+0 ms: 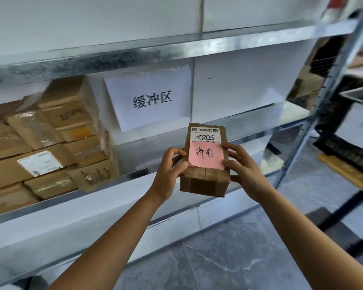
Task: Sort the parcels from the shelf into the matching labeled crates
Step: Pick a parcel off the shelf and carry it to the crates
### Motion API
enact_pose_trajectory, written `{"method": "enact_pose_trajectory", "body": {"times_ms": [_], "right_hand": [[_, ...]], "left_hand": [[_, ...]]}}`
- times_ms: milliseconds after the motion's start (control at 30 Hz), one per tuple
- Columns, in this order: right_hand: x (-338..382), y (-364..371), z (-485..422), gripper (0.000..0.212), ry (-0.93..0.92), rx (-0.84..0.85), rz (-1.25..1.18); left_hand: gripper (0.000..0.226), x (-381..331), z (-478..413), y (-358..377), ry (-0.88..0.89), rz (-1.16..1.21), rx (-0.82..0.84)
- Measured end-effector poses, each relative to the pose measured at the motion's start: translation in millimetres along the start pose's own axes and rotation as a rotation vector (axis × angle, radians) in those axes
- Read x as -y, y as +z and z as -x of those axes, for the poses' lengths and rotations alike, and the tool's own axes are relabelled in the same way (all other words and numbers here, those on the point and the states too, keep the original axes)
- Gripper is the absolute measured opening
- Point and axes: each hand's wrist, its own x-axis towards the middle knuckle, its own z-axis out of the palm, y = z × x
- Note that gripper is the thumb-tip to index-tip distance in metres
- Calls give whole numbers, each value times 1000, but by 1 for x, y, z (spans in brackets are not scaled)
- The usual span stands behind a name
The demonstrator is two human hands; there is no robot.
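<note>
A small brown cardboard parcel is held up in front of the metal shelf. It carries a white shipping label at its top and a pink note with black handwriting. My left hand grips its left side, thumb on the front by the note's edge. My right hand grips its right side, fingers curled over the front edge. Several more brown parcels are stacked on the shelf at the left.
A white paper sign with black characters hangs on the wall behind the shelf. A second rack with dark items stands at the right. Grey marbled floor lies below. No crates are in view.
</note>
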Motion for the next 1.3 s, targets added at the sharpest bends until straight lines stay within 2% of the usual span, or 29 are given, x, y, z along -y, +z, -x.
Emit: {"method": "enact_pose_trajectory", "body": {"times_ms": [167,300,467,600,800,900,1067,1300], "right_hand": [[7,-87,30,41,-22,-226,23],[18,-159,50,40,-36,-394,38],[31,-248,68,41,-63,-574,115],[29,-302,77,40,-47,-660,117],[20,-359,99,41,-30,-772,130],[22,-382,108,41,-23,-818,138],[37,-421,104,38,-36,-911,96],[75,-494,69,38,-99,-1040,11]], "left_hand": [[20,-9,-43,78,48,-131,247],[15,-18,-74,155,169,-278,384],[52,-33,-108,244,350,-448,519],[48,-35,-133,299,437,-559,560],[71,-31,-156,373,467,-616,687],[69,-29,-165,408,492,-634,748],[53,-28,-188,452,522,-644,807],[51,-40,-270,502,597,-614,833]]}}
